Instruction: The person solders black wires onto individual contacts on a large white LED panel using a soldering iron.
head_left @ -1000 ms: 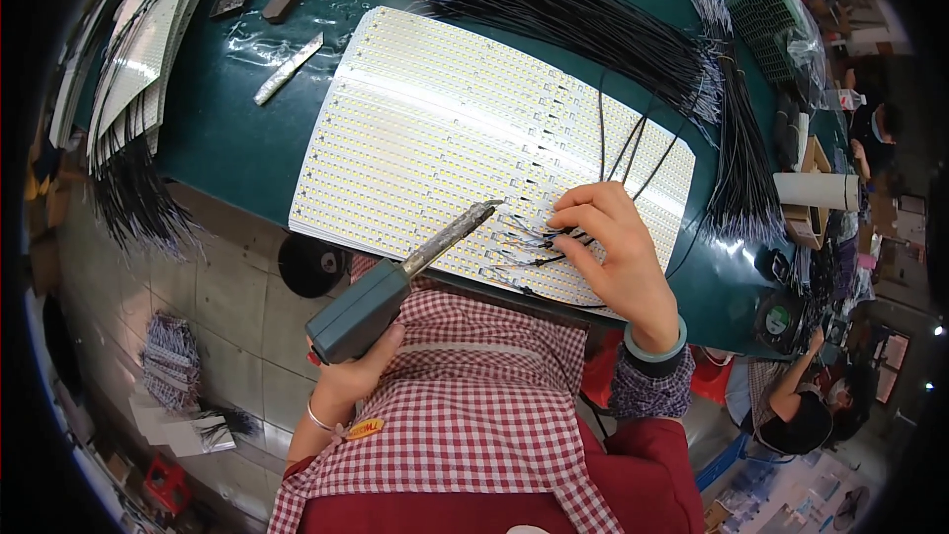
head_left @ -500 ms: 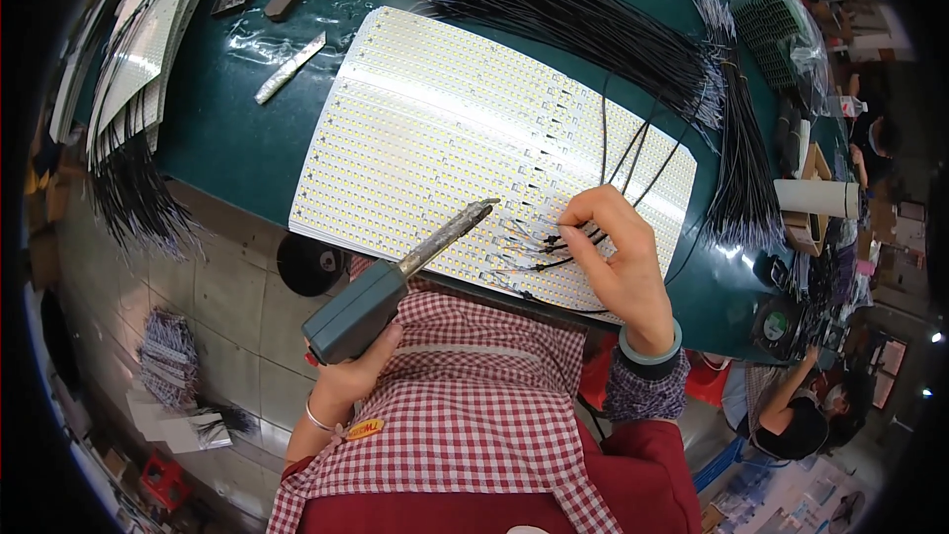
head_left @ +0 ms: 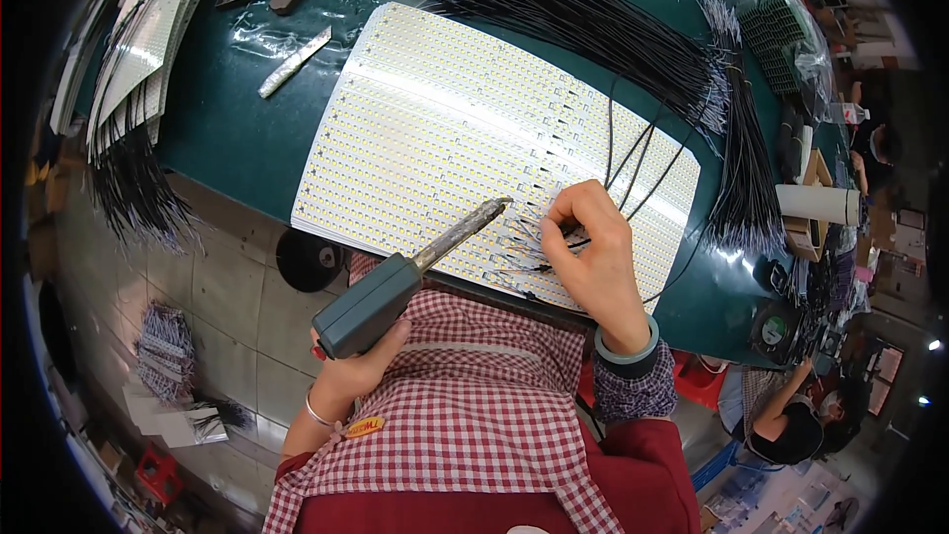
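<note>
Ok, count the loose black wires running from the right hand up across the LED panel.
4, roughly: black wires fan up from under the right hand across the LED panel toward the big wire bundle. More may hide beneath the fingers.

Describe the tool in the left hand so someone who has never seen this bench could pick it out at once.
Start at the big pale LED strip panel on the dark green table. At its near edge, the left hand grips a soldering iron, its metal tip angled up toward the right hand. Its chunky grey-green handle sets it apart from the thin black wires around.
</note>
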A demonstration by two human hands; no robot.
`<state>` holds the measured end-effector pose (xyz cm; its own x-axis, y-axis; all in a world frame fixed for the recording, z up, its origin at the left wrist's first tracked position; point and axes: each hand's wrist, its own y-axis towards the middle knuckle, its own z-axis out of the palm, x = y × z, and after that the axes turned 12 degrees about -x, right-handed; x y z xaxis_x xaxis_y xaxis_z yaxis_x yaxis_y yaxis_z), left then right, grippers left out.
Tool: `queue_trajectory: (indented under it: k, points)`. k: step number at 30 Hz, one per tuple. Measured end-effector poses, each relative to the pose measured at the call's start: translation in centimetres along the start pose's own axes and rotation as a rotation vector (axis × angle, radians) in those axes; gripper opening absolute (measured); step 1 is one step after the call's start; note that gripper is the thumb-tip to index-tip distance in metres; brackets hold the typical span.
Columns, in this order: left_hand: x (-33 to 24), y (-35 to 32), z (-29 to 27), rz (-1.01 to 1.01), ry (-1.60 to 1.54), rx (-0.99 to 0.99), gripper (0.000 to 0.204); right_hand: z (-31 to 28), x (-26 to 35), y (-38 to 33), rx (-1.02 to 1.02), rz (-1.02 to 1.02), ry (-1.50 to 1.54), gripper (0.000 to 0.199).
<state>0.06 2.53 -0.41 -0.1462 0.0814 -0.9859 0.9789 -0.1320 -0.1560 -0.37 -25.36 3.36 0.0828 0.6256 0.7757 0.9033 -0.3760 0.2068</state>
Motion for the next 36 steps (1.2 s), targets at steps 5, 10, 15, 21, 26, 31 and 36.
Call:
queue_trajectory:
  k: [5, 10, 15, 21, 26, 31, 36]
  points:
    - [-0.1, 0.4, 0.4, 0.058, 0.034, -0.001, 0.019, 0.2, 0.1, -0.2, -0.044, -0.003, 0.003, 0.01]
    - [0.0, 0.7, 0.4, 0.119, 0.06, 0.017, 0.021, 0.2, 0.2, -0.2, -0.044, -0.019, -0.021, 0.011]
    - [0.0, 0.7, 0.4, 0.107, 0.065, 0.044, 0.023, 0.5, 0.0, -0.3, -0.1, 0.003, 0.005, 0.011]
    - [-0.2, 1.0, 0.8, 0.106, 0.061, 0.023, 0.022, 0.7, -0.3, -0.2, -0.119, -0.009, -0.01, 0.011]
    - [0.0, 1.4, 0.9, 0.156, 0.088, 0.06, 0.023, 0.8, -0.2, -0.2, -0.126, -0.008, -0.011, 0.011]
    - [-0.5, 1.7, 1.5, 0.165, 0.085, 0.054, 0.021, 0.8, -0.3, -0.2, -0.119, -0.005, -0.019, 0.012]
    - [-0.3, 1.8, 1.6, 0.195, 0.104, 0.082, 0.019, 0.9, -0.3, -0.2, -0.119, -0.004, -0.015, 0.012]
